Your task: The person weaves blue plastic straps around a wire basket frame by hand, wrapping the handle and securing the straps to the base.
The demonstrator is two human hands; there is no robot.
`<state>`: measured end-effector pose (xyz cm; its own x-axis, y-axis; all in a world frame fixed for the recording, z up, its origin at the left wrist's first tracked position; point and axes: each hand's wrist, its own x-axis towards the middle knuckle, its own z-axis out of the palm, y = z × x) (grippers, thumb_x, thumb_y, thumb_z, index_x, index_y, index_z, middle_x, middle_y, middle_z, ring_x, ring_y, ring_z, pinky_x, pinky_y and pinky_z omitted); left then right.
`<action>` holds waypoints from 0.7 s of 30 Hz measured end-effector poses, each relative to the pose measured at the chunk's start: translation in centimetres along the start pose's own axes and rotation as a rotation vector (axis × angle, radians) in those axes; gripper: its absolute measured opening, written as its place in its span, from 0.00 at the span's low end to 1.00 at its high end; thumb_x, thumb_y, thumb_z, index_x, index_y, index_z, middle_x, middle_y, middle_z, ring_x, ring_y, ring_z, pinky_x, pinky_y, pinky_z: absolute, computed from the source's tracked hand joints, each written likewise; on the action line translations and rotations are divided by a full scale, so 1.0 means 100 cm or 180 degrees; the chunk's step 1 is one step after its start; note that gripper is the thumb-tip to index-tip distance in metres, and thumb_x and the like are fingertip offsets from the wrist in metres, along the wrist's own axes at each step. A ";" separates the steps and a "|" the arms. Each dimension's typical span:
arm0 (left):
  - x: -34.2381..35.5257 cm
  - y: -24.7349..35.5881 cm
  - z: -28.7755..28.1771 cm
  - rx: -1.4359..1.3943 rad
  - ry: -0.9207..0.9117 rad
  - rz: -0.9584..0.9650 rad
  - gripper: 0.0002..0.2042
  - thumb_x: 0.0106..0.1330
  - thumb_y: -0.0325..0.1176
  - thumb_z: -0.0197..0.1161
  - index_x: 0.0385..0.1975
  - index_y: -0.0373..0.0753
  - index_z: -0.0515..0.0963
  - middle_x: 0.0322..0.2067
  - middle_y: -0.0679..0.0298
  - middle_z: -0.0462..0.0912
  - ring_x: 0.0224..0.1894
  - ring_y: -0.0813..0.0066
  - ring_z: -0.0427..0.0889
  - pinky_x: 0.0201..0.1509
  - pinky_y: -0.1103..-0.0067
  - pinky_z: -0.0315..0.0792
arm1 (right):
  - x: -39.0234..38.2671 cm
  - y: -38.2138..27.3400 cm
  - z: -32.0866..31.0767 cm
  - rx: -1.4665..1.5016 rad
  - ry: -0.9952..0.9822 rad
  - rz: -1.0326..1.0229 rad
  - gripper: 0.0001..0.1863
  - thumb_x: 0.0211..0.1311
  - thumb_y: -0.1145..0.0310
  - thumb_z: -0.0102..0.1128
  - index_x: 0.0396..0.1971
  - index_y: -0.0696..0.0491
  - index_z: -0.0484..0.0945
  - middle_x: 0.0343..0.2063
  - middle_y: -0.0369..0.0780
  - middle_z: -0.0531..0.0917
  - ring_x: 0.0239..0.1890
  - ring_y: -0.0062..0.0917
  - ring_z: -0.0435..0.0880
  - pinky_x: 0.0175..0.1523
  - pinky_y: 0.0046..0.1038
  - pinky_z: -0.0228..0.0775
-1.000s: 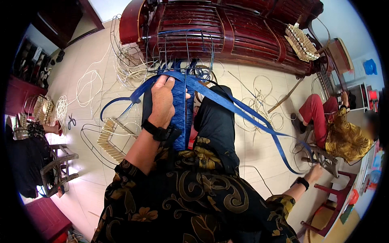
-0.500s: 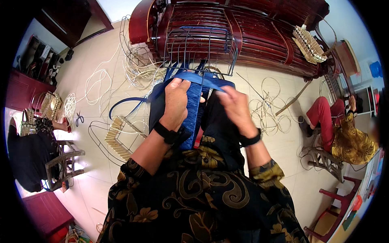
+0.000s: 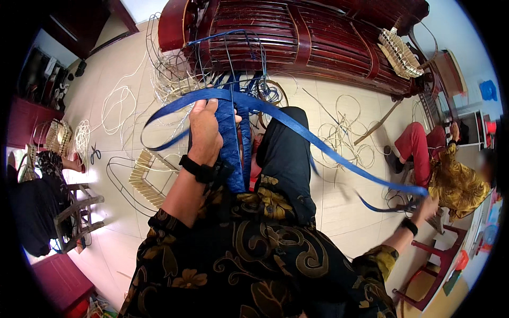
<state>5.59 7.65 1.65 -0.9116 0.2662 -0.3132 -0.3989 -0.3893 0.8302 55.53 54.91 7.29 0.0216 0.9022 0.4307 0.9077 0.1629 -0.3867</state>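
My left hand [image 3: 207, 124] grips a blue woven panel [image 3: 230, 161] between my legs, its fingers pinching a flat blue strap at the panel's top. A black wire frame [image 3: 233, 61] rises from the panel toward the bench. The long blue strap [image 3: 328, 153] arcs from my left hand, across my right thigh, out to the right. At that far end my right hand [image 3: 427, 206], slightly blurred, is closed on the strap. Another loop of strap hangs left of the panel.
A red wooden bench [image 3: 334, 47] holds a pale basket [image 3: 400, 55]. Cane coils [image 3: 344, 138], scissors [image 3: 95, 153] and a half-wrapped frame [image 3: 146, 180] lie on the floor. Seated people are at left [image 3: 32, 206] and right [image 3: 450, 175]; a red stool [image 3: 442, 265] stands lower right.
My right hand went from low at the right in to the panel, then pulled back out rightward with the strap, which now stretches in a long arc. My left hand stays gripping at the panel.
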 end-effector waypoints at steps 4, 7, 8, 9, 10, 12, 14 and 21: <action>-0.004 0.002 0.012 -0.0026 -0.0117 -0.0076 0.09 0.75 0.29 0.44 0.43 0.31 0.71 0.27 0.54 0.81 0.22 0.65 0.83 0.26 0.74 0.82 | -0.096 -0.198 0.078 0.1992 -0.1720 -0.1490 0.18 0.66 0.71 0.51 0.54 0.58 0.77 0.49 0.42 0.83 0.52 0.29 0.80 0.59 0.30 0.69; -0.009 0.005 0.023 0.0001 -0.0273 -0.0088 0.09 0.75 0.28 0.44 0.45 0.31 0.70 0.27 0.55 0.81 0.22 0.66 0.82 0.26 0.74 0.82 | -0.204 -0.325 0.099 0.2575 -0.2799 -0.2674 0.18 0.63 0.63 0.61 0.50 0.55 0.79 0.44 0.42 0.84 0.47 0.31 0.82 0.54 0.30 0.73; -0.011 0.005 0.025 0.0020 -0.0313 -0.0092 0.09 0.75 0.28 0.44 0.45 0.31 0.70 0.27 0.55 0.81 0.22 0.66 0.82 0.26 0.74 0.82 | -0.234 -0.356 0.105 0.2654 -0.2886 -0.3137 0.21 0.59 0.59 0.66 0.49 0.55 0.79 0.41 0.45 0.84 0.43 0.34 0.84 0.50 0.30 0.75; -0.014 0.007 0.024 0.0074 -0.0297 -0.0158 0.10 0.75 0.28 0.44 0.47 0.31 0.70 0.29 0.56 0.81 0.22 0.67 0.82 0.25 0.74 0.82 | -0.260 -0.378 0.112 0.2836 -0.2752 -0.3369 0.20 0.59 0.59 0.66 0.47 0.56 0.80 0.39 0.45 0.85 0.39 0.35 0.85 0.47 0.31 0.76; -0.015 0.005 0.027 0.0006 -0.0328 -0.0052 0.10 0.75 0.28 0.44 0.47 0.31 0.70 0.29 0.56 0.81 0.23 0.67 0.82 0.25 0.75 0.82 | -0.281 -0.394 0.115 0.2995 -0.2573 -0.3599 0.20 0.58 0.59 0.67 0.45 0.56 0.80 0.37 0.46 0.85 0.35 0.37 0.86 0.43 0.32 0.76; -0.020 0.003 0.030 -0.0117 -0.0360 0.0151 0.10 0.75 0.28 0.45 0.48 0.30 0.70 0.30 0.56 0.81 0.23 0.67 0.83 0.25 0.75 0.82 | -0.291 -0.416 0.085 0.2535 -0.3443 -0.3201 0.16 0.59 0.60 0.65 0.41 0.57 0.80 0.30 0.47 0.84 0.28 0.39 0.84 0.36 0.34 0.74; -0.016 0.002 0.025 -0.0009 -0.0369 0.0084 0.10 0.74 0.28 0.45 0.45 0.29 0.70 0.30 0.55 0.81 0.23 0.66 0.83 0.26 0.75 0.82 | -0.290 -0.409 0.094 0.2958 -0.3384 -0.3206 0.08 0.64 0.65 0.61 0.35 0.54 0.79 0.23 0.47 0.79 0.26 0.42 0.80 0.31 0.35 0.70; -0.011 0.007 0.006 0.0099 -0.0127 -0.0089 0.14 0.73 0.30 0.46 0.50 0.27 0.70 0.30 0.54 0.81 0.25 0.65 0.84 0.30 0.74 0.82 | -0.092 -0.149 0.118 0.1647 -0.1947 -0.1545 0.13 0.67 0.62 0.55 0.37 0.57 0.82 0.28 0.47 0.82 0.27 0.38 0.79 0.35 0.36 0.71</action>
<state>6.40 7.62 2.82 -0.8952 0.3117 -0.3184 -0.4204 -0.3539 0.8355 36.90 48.87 -0.51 -0.6683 0.7183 0.1932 0.4571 0.6015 -0.6551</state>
